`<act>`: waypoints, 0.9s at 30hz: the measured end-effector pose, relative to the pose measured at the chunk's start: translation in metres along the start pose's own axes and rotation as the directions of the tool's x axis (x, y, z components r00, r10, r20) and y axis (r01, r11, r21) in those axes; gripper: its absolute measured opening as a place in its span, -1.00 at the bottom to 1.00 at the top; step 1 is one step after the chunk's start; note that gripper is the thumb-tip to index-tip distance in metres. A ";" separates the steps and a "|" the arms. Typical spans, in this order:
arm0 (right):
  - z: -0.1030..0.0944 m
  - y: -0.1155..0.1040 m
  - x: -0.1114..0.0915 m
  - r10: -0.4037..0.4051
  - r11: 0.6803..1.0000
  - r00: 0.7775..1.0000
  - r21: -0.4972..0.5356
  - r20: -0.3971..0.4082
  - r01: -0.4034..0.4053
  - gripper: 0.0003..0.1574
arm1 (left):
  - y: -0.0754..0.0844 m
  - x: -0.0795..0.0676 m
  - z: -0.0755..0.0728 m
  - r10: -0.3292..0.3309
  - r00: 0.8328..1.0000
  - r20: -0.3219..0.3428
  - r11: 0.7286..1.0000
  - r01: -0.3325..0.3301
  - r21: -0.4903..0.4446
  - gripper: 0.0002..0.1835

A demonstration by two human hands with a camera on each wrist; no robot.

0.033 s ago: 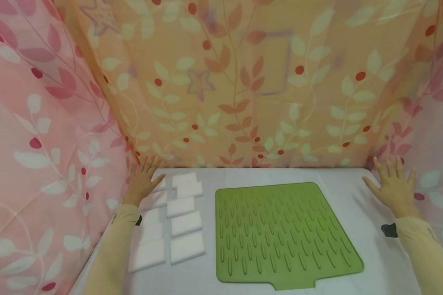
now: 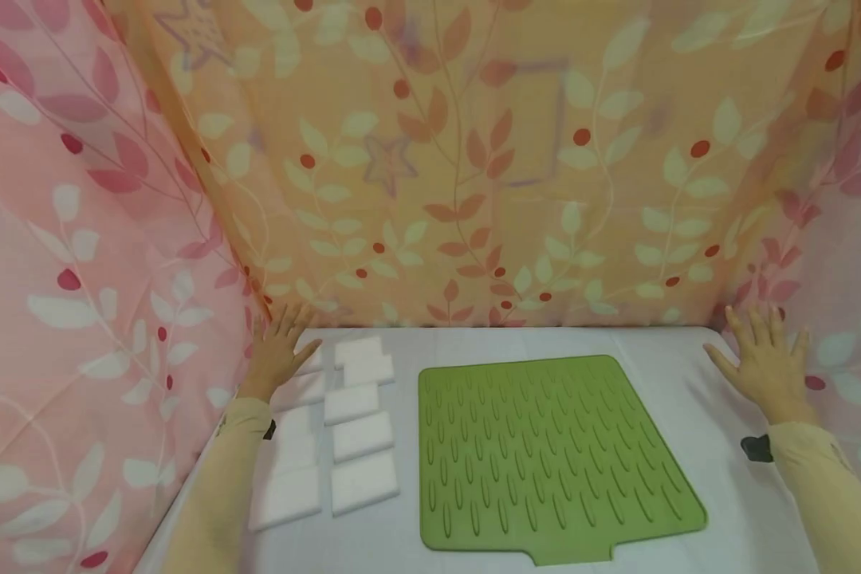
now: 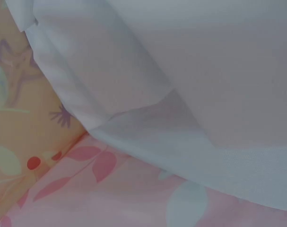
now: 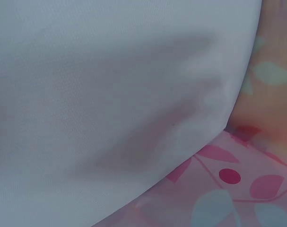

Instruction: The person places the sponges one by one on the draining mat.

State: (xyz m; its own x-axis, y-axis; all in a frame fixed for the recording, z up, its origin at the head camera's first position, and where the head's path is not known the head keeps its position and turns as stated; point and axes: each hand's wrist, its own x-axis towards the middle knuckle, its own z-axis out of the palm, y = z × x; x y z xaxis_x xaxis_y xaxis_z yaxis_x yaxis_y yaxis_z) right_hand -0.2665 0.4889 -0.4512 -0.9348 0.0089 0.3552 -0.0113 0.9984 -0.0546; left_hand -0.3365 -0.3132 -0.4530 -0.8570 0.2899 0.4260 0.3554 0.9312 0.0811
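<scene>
My left hand (image 2: 276, 355) is held palm down with its fingers spread, at the far left of the table in the head view. It holds nothing and overlaps the upper part of a group of white rectangular pads (image 2: 362, 437). Two of these pads (image 3: 228, 75) fill much of the left wrist view, one overlapping the other. Over the far right corner, my right hand (image 2: 764, 371) is spread the same way, with nothing in its grasp. Only its blurred shadow falls on the white cloth (image 4: 63, 94) in the right wrist view. Neither wrist view shows fingers.
A green ribbed mat (image 2: 545, 454) with a tab at its near edge lies right of the pads, which form two columns. White cloth (image 2: 660, 359) covers the table. Flowered curtains, an orange one (image 2: 459, 159) behind and pink ones (image 2: 100, 319) at the sides, border it closely.
</scene>
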 end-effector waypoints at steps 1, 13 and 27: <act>0.000 0.001 0.000 0.000 1.000 1.000 0.000 0.000 0.000 0.05 | 0.000 0.000 0.000 0.001 1.000 0.000 1.000 -0.001 0.002 -0.29; 0.001 0.009 -0.004 -0.002 1.000 1.000 0.004 -0.002 0.002 0.03 | -0.007 -0.002 0.004 -0.017 0.999 0.036 0.999 0.016 0.029 -0.26; 0.003 0.008 -0.007 -0.001 1.000 0.998 0.015 0.057 0.000 0.03 | -0.006 -0.005 -0.001 -0.038 0.997 0.071 0.997 0.033 0.065 -0.28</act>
State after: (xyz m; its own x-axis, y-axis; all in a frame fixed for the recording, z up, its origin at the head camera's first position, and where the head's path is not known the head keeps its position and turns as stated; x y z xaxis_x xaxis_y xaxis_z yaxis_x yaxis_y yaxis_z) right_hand -0.2615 0.4971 -0.4566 -0.9534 0.0047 0.3017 -0.0167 0.9975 -0.0683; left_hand -0.3343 -0.3198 -0.4547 -0.8942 0.2695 0.3574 0.3018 0.9526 0.0368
